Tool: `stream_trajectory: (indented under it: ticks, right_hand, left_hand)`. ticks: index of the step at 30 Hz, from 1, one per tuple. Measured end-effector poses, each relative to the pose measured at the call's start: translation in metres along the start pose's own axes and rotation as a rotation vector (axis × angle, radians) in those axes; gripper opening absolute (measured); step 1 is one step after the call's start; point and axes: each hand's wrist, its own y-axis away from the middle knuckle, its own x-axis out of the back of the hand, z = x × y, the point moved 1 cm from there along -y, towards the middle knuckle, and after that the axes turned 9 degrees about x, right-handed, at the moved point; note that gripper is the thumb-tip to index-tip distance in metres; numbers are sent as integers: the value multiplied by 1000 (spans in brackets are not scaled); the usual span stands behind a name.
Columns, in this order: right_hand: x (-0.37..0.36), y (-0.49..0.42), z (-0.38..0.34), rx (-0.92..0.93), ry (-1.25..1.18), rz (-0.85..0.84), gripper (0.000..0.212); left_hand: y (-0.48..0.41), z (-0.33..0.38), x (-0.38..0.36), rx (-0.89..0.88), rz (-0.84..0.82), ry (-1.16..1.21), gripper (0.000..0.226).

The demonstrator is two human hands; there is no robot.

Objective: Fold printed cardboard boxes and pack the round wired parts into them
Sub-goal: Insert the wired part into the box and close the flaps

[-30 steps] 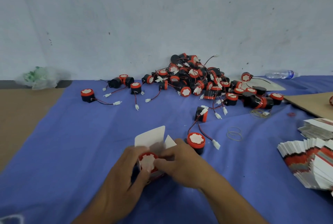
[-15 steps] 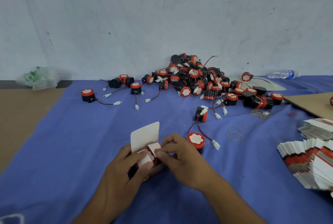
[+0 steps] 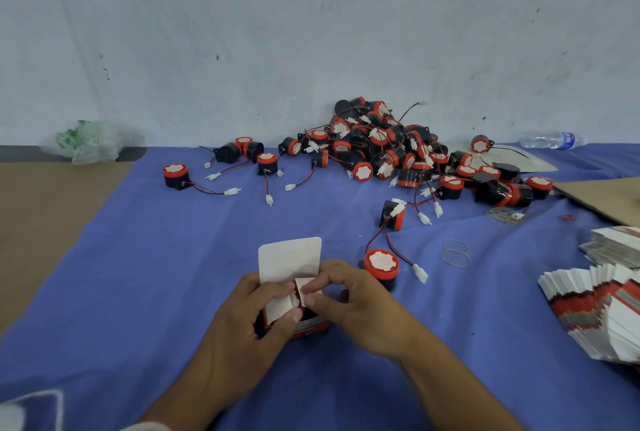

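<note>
Holding the printed box [image 3: 309, 328] upright on the blue cloth [image 3: 138, 274], close in front of me, I had the left hand [image 3: 242, 323] wrapped round its left side, thumb pressing the left side flap [image 3: 277, 306] down over the opening. The right hand [image 3: 353, 302] pinched the right side flap [image 3: 304, 287] between thumb and forefinger. The lid flap [image 3: 289, 259] stood up behind. One round wired part [image 3: 381, 264] sat just right of the hands, the pile [image 3: 381, 150] lay back by the wall, and flat box blanks [image 3: 595, 302] were fanned at the right.
</note>
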Motion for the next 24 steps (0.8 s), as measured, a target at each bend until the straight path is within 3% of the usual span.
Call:
stream_trajectory:
  ticks: [5,8,12,16,19,24]
  right_hand:
    - [0,-1,-3,11,-229,93,43]
    - [2,-2,-8,35,-127,29,66]
    - [0,0,-7,34,-127,-39,55]
    - [0,0,-11,53,-170,87,41]
    - [4,0,-19,144,109,122,42]
    - [5,-2,-32,68,576,-135,31]
  left_hand:
    - [1,1,2,-18,-10,13,33]
    - [1,3,1,-30,-20,-15,35]
    - [1,5,0,-34,-6,-75,37]
    - [2,5,0,-5,18,-116,27]
    - [2,4,1,22,44,-120,20]
    - [3,3,1,1,13,-101,21]
